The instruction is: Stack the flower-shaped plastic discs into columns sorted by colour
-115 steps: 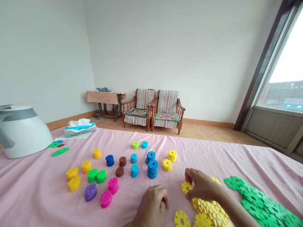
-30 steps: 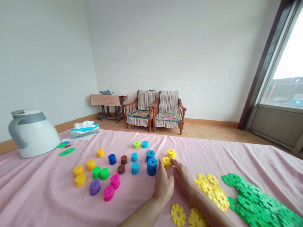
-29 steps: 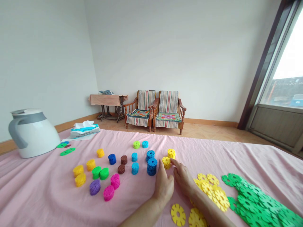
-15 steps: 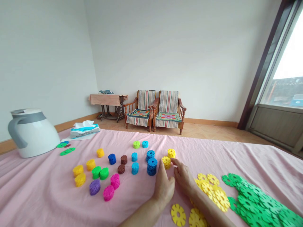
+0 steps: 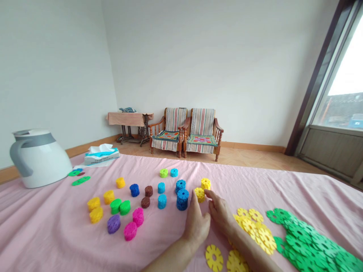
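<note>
On the pink cloth (image 5: 56, 241), both my hands meet at a short stack of yellow flower-shaped discs (image 5: 200, 194). My left hand (image 5: 197, 223) presses its fingertips against the stack's left side. My right hand (image 5: 219, 212) touches the right side with curled fingers. A second yellow stack (image 5: 205, 183) stands just behind, apart from my fingers. A tall blue stack (image 5: 182, 199) is close to the left of my left hand. Loose yellow discs (image 5: 255, 226) lie to the right of my right wrist, and a single yellow disc (image 5: 214, 257) lies under my forearms.
Several small coloured stacks (image 5: 121, 207) stand to the left. A spread of green discs (image 5: 309, 245) fills the near right. A white kettle (image 5: 39, 158) and a tissue pack (image 5: 100, 155) sit at the far left. Two wooden armchairs (image 5: 185, 132) stand beyond.
Since 3.8 s ago both hands moved forward from the loose yellow discs to the yellow stack. Over the last second they have hardly shifted.
</note>
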`<state>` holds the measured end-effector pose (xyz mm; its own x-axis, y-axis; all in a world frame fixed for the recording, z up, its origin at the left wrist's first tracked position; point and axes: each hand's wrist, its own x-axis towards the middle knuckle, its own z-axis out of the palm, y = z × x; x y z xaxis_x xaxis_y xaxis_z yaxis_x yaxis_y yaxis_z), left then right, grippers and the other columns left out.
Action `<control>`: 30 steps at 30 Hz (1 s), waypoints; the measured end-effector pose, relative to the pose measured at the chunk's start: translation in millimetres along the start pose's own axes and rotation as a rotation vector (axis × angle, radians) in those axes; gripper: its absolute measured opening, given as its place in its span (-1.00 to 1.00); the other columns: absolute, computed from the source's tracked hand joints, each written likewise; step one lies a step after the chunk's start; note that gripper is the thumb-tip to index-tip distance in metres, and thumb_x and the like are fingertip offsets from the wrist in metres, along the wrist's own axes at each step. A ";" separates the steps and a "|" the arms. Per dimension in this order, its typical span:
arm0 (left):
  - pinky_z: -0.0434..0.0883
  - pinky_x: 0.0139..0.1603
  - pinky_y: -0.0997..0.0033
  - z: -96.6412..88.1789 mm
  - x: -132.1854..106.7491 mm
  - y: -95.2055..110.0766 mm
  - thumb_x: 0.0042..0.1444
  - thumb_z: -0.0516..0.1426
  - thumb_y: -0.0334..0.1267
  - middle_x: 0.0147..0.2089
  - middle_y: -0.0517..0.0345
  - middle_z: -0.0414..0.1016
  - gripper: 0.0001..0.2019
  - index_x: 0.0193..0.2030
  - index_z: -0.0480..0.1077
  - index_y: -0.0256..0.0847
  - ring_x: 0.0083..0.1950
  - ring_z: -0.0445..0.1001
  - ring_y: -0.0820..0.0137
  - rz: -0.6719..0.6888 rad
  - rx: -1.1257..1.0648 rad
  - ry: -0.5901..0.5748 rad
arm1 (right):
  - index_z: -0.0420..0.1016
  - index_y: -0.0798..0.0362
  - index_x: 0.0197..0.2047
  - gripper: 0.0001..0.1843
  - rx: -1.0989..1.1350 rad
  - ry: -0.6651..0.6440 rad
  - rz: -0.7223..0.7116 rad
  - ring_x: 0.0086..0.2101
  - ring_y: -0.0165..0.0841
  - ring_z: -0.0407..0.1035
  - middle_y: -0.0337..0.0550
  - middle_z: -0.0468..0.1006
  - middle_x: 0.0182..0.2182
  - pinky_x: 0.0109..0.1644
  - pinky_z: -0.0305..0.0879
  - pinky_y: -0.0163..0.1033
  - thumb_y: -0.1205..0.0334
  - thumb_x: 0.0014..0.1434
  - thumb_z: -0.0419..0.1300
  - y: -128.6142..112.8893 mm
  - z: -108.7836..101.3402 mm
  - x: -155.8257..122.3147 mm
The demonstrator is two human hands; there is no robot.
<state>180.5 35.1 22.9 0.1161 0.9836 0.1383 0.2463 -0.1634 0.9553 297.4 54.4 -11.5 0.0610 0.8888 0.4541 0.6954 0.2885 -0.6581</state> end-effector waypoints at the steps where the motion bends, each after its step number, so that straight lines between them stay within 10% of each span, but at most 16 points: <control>1: -0.06 0.34 0.32 0.1 0.0 -0.9 -0.20 0.03 -0.57 0.32 0.05 0.08 -0.21 0.27 0.01 -0.21 0.35 -0.05 0.26 0.003 0.010 -0.004 | 0.37 0.14 0.02 -0.52 0.005 -0.003 0.001 -0.11 -0.29 0.43 -0.01 0.56 -0.16 -0.01 0.32 -0.20 0.42 0.07 -0.14 -0.1 -0.2 0.3; 8: -0.08 0.34 0.28 -6.0 -9.3 5.1 -0.17 -0.03 -0.64 0.29 -0.04 0.09 -0.27 0.24 0.03 -0.28 0.36 -0.10 0.26 0.091 0.218 -0.055 | 0.45 0.08 -0.19 -0.66 0.029 -0.018 0.093 -0.24 -0.32 0.47 -0.08 0.59 -0.27 -0.15 0.34 -0.25 0.37 0.05 -0.08 -6.5 -30.3 15.7; 13: 0.32 -0.03 0.38 -31.3 -24.9 26.4 -0.13 0.16 -0.42 -0.12 0.08 0.39 -0.71 -0.19 0.38 -0.21 -0.05 0.36 0.29 0.284 0.451 -0.430 | 0.45 0.06 -0.34 -0.74 -0.018 -0.021 0.227 -0.38 -0.34 0.46 -0.16 0.59 -0.43 -0.29 0.29 -0.30 0.37 0.01 -0.05 0.8 -52.3 25.7; 19: 0.32 -0.10 0.41 -41.2 -36.9 16.1 -0.22 0.31 -0.07 -0.17 0.13 0.36 -0.58 -0.21 0.39 -0.17 -0.10 0.34 0.27 0.400 0.694 -0.665 | 0.44 0.06 -0.34 -0.76 -0.112 0.037 0.333 -0.35 -0.34 0.45 -0.15 0.60 -0.40 -0.30 0.23 -0.32 0.36 0.01 -0.04 25.4 -55.5 25.6; 30: 0.35 -0.16 0.39 -29.0 -41.5 23.7 -0.15 0.24 -0.16 -0.23 0.04 0.40 -0.75 -0.33 0.39 -0.24 -0.19 0.37 0.25 0.409 0.887 -0.703 | 0.46 0.03 -0.34 -0.73 -0.239 0.082 0.349 -0.34 -0.33 0.44 -0.13 0.58 -0.42 -0.32 0.18 -0.34 0.35 0.03 -0.06 40.3 -50.2 19.9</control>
<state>153.6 -7.3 47.4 0.7713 0.6347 -0.0474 0.6129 -0.7207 0.3239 362.5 65.9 1.2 0.3725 0.8843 0.2814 0.7683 -0.1238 -0.6280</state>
